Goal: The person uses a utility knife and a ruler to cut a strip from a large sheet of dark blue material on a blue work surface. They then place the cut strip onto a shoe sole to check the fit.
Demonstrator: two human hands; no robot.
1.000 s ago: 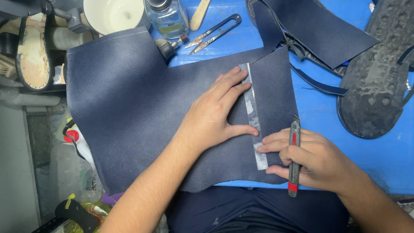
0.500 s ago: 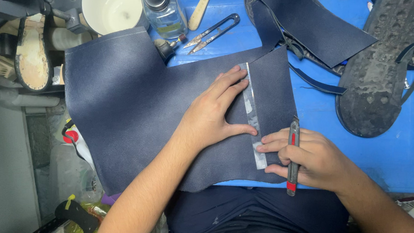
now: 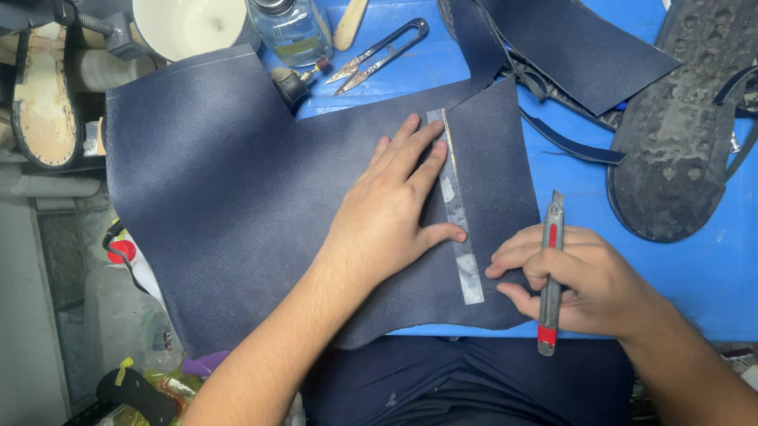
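A large dark navy leather sheet (image 3: 231, 198) lies over the blue work board (image 3: 750, 272). My left hand (image 3: 392, 207) lies flat on it, fingers spread, pressing against a narrow metal ruler (image 3: 459, 224) that runs up and down the sheet. My right hand (image 3: 577, 282) sits just right of the ruler's lower end, closed around a red and grey utility knife (image 3: 550, 271) whose blade tip points away from me.
Thread snips (image 3: 379, 55), a clear bottle (image 3: 287, 15), a white cup (image 3: 188, 15) and a wooden tool (image 3: 359, 5) lie at the far edge. A navy strip (image 3: 564, 32) and a black shoe sole (image 3: 695, 112) rest on the right. A sandal sole (image 3: 43, 110) sits far left.
My right hand with the knife has shifted slightly right, away from the ruler. The left hand holds its place on the ruler.
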